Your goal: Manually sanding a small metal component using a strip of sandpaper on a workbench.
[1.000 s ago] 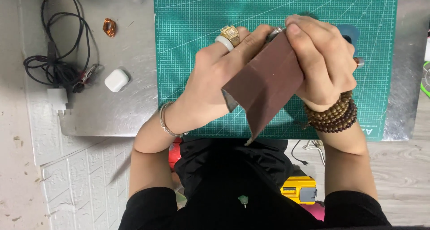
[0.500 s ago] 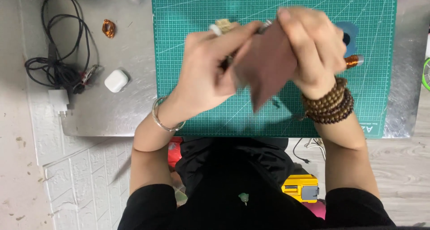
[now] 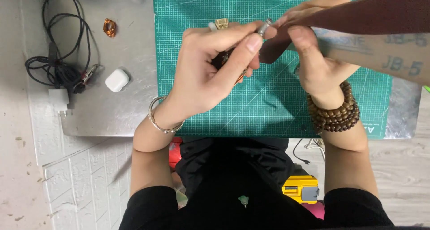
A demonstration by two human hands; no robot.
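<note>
The left hand [image 3: 204,75] pinches a small metal piece [image 3: 264,27] by its tip. The right hand [image 3: 320,62] grips a brown sheet [image 3: 371,12], which touches the piece and stretches away rightward.

small white case [image 3: 117,80], yellow box [image 3: 300,189]

Teal-green cutting mat with pale grid lines [image 3: 268,113]; reddish-brown sandpaper sheet, tan backing [image 3: 371,28]; small silvery metal piece, possibly a ring [image 3: 264,27]; dark brown wooden bead bracelet [image 3: 333,113]; white rounded plastic case [image 3: 117,80]; grey metal surface [image 3: 107,113]; black tangled cable [image 3: 53,64].
</note>
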